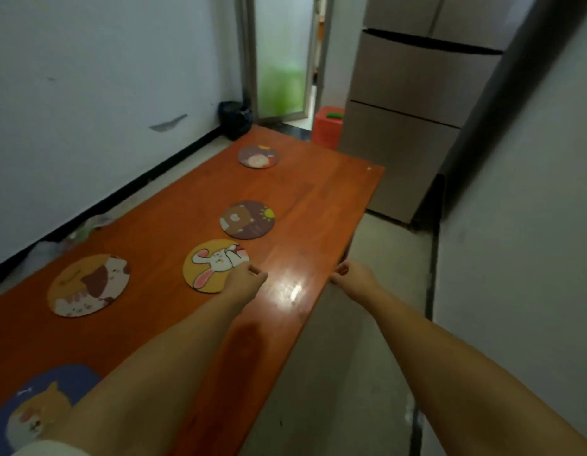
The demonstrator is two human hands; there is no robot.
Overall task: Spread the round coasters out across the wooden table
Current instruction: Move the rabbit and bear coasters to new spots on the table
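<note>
Several round coasters lie flat and apart on the orange wooden table (193, 199). The farthest is a mauve coaster (258, 156). Nearer come a brown bear coaster (246, 219), a yellow rabbit coaster (211, 264), a yellow cat coaster (88, 284) at the left and a blue coaster (39, 409) at the bottom left, partly cut off. My left hand (246, 278) rests with curled fingers at the rabbit coaster's right edge, covering part of it. My right hand (346, 274) sits at the table's right edge with fingers curled; whether it grips the edge is unclear.
A white wall (88, 93) runs along the table's left side. Beyond the far end stand a black bag (234, 120), a glass door (282, 57), a red stool (328, 126) and a fridge (417, 110). Bare floor (351, 357) lies to the right of the table.
</note>
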